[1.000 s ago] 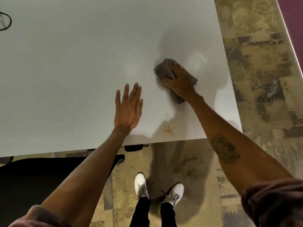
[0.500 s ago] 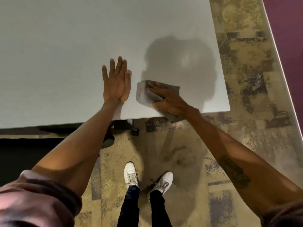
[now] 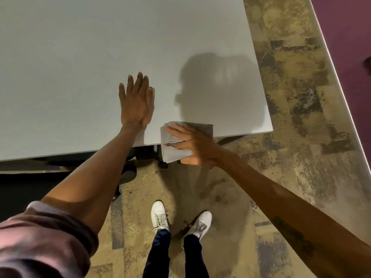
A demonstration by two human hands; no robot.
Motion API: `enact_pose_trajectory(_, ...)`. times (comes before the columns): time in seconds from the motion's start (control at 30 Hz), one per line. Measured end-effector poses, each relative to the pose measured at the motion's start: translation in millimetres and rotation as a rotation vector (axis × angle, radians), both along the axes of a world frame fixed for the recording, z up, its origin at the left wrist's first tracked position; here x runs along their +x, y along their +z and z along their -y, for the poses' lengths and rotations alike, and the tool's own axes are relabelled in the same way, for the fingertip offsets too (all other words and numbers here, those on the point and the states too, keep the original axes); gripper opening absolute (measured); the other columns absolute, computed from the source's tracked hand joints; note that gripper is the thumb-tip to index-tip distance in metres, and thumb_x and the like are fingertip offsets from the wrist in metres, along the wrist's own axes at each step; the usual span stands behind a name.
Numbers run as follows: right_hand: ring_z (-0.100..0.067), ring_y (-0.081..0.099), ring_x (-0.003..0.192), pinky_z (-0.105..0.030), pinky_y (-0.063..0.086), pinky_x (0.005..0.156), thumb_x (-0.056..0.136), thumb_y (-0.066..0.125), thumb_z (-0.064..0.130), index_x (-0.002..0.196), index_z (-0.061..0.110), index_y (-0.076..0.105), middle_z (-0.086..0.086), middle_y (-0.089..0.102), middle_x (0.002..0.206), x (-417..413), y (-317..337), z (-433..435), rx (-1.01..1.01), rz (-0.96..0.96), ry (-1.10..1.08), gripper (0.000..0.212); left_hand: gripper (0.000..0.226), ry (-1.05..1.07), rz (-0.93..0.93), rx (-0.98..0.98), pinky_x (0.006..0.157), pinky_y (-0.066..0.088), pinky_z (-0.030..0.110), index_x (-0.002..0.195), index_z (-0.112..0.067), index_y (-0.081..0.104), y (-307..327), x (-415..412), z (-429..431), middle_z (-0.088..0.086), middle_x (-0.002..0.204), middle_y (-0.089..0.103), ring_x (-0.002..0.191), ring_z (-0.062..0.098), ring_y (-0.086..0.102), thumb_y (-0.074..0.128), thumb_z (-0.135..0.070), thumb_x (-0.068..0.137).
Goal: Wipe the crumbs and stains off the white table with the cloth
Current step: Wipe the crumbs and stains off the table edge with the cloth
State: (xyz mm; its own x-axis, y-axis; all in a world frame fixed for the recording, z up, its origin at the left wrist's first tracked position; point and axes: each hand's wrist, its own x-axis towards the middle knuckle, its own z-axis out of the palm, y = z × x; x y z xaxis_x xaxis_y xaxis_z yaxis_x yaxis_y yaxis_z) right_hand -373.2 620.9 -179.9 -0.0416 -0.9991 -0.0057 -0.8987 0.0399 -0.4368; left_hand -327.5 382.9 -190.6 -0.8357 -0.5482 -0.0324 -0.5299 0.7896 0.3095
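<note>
The white table [image 3: 80,57] fills the upper left, its near edge running from left to the corner at the right. My left hand [image 3: 137,101] lies flat on the tabletop near that edge, fingers together and pointing away, holding nothing. A grey folded cloth [image 3: 172,151] hangs half over the near edge, partly on the table and partly past it. My right hand [image 3: 192,145] grips the cloth, fingers spread across its top and thumb under its lower part. No crumbs or stains show on the visible surface.
Patterned tan and grey carpet [image 3: 291,137] surrounds the table. My two white shoes [image 3: 160,215] stand just below the edge. A dark chair base [image 3: 124,175] sits under the table. A purple floor strip [image 3: 351,47] runs along the right.
My right hand dragged the cloth from the mid-table toward me, over the orange stain near the edge, and now partly off the edge. The left hand stayed flat on the table.
</note>
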Motion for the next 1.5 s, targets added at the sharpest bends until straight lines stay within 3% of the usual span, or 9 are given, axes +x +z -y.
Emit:
enact_pose_trajectory(0.2,-0.041,0.003,0.153,-0.063,0.008,0.121,0.087,0.051,0.040,0.145,0.047,0.038,-0.001,0.015,0.167,28.5,-23.6,3.3,-0.008,-0.405,-0.147,0.060,0.062,-0.006,0.008,0.022,0.130,0.004,0.051,0.163,-0.018,0.021,-3.5,0.9,-1.5,0.003,0.172,0.015,0.160,0.026,0.006,0.007,-0.044,0.108)
enact_pose_trajectory(0.3,-0.040,0.004,0.154,-0.062,0.010,0.121,0.092,0.050,0.029,0.146,0.048,0.035,0.002,0.012,0.168,35.0,-26.9,3.7,-0.012,-0.426,-0.217,0.059,0.063,0.042,0.013,0.034,0.130,0.000,0.051,0.164,-0.020,0.016,-4.4,-1.7,-8.0,0.001,0.173,0.010,0.161,0.026,0.001,0.005,-0.046,0.108)
enact_pose_trajectory(0.43,-0.037,0.000,0.154,-0.059,0.003,0.123,0.094,0.048,0.036,0.147,0.045,0.034,0.002,0.007,0.168,38.4,-27.5,2.4,0.028,-0.422,-0.217,0.056,0.065,0.096,0.024,0.022,0.129,-0.003,0.055,0.164,-0.021,0.011,-5.8,-13.0,-20.0,0.000,0.173,0.006,0.161,0.028,-0.003,0.001,-0.049,0.106)
enact_pose_trajectory(0.6,-0.036,0.010,0.153,-0.058,0.007,0.123,0.088,0.063,0.035,0.140,0.037,0.049,0.002,0.021,0.165,35.3,-30.8,2.1,-0.052,-0.411,-0.270,0.054,0.061,0.118,0.024,-0.007,0.127,-0.005,0.058,0.164,-0.019,0.010,-11.8,-31.2,-28.2,0.001,0.173,0.005,0.160,0.029,-0.005,0.008,-0.045,0.109)
enact_pose_trajectory(0.73,-0.034,0.022,0.151,-0.057,0.009,0.124,0.093,0.046,0.019,0.142,0.030,0.048,-0.001,0.032,0.162,15.6,-37.1,-23.6,-0.155,-0.365,-0.303,0.051,0.065,0.140,0.011,0.031,0.127,-0.008,0.055,0.164,-0.019,0.009,-12.1,-42.6,-38.0,0.000,0.173,0.003,0.160,0.028,-0.007,0.001,-0.047,0.106)
enact_pose_trajectory(0.9,-0.031,0.046,0.140,-0.060,0.041,0.107,0.095,0.068,0.022,0.111,0.024,0.076,-0.005,0.057,0.144,-23.6,-36.4,-83.7,-0.433,-0.355,-0.392,0.018,0.061,0.235,0.016,0.042,0.128,-0.006,0.056,0.164,-0.018,0.008,-12.6,-51.1,-44.8,0.000,0.173,0.003,0.160,0.029,-0.005,0.003,-0.042,0.108)
enact_pose_trajectory(1.1,-0.030,0.050,0.137,-0.058,0.042,0.107,0.100,0.060,0.033,0.108,0.028,0.075,-0.002,0.057,0.144,-52.4,-21.2,-130.8,-0.349,-0.485,-0.393,0.018,0.068,0.154,0.022,0.014,0.126,-0.007,0.055,0.164,-0.020,0.012,-10.8,-58.5,-65.3,0.000,0.173,0.006,0.160,0.029,-0.004,-0.001,-0.050,0.104)
enact_pose_trajectory(1.23,-0.035,0.052,0.135,-0.062,0.039,0.108,0.105,0.046,0.020,0.103,0.029,0.077,-0.004,0.057,0.144,-69.7,-15.7,-157.6,-0.276,-0.451,-0.356,0.032,0.067,0.142,0.036,-0.008,0.127,-0.006,0.057,0.164,-0.020,0.014,-11.8,-58.6,-67.8,0.000,0.173,0.007,0.160,0.029,-0.003,0.002,-0.050,0.106)
enact_pose_trajectory(1.5,-0.032,0.026,0.149,-0.059,0.021,0.118,0.079,0.056,0.002,0.123,0.034,0.064,0.005,0.033,0.161,-98.3,-24.5,-210.0,0.024,-0.479,-0.451,0.055,0.062,0.103,0.043,-0.054,0.126,0.000,0.059,0.162,-0.017,0.019,-11.4,-59.9,-71.1,0.004,0.172,0.014,0.160,0.033,0.004,0.006,-0.045,0.108)
